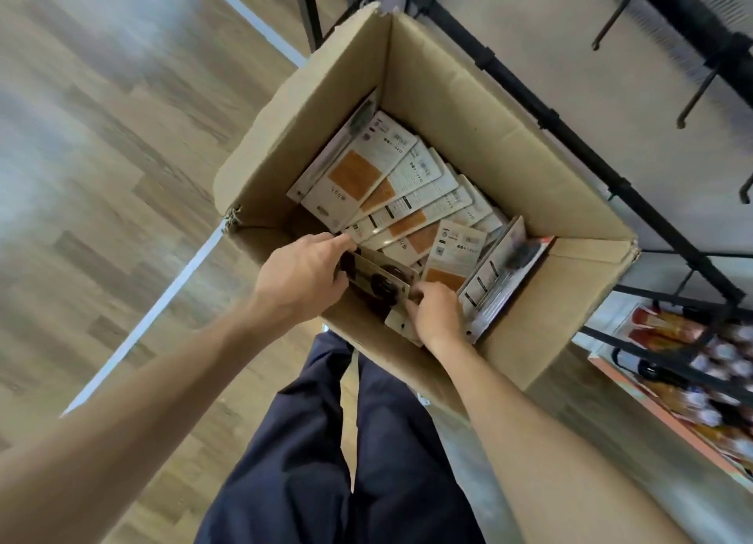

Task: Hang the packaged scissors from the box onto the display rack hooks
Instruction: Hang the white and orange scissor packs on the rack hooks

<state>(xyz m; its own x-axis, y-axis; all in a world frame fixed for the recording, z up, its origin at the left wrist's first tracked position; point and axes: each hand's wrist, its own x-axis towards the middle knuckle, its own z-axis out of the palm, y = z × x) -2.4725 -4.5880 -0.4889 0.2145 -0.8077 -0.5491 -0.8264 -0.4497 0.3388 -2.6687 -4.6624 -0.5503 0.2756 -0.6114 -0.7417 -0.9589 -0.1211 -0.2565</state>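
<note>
An open cardboard box (468, 107) stands on the floor below me, holding several packaged scissors (391, 193) fanned out with their white and orange card backs up. Both of my hands are inside the box at its near side. My left hand (301, 277) grips the left end of a scissors package (381, 285) that shows black handles. My right hand (434, 313) holds the same package at its lower right end. More packages (495, 277) lean upright against the right wall. Black display rack hooks (613, 22) jut out at the upper right.
The black rack frame (570, 136) runs diagonally just beyond the box. A lower shelf with colourful goods (692, 372) sits at the right. Wood-pattern floor (102, 177) with a white line spreads to the left. My dark trouser legs (346, 441) are below the box.
</note>
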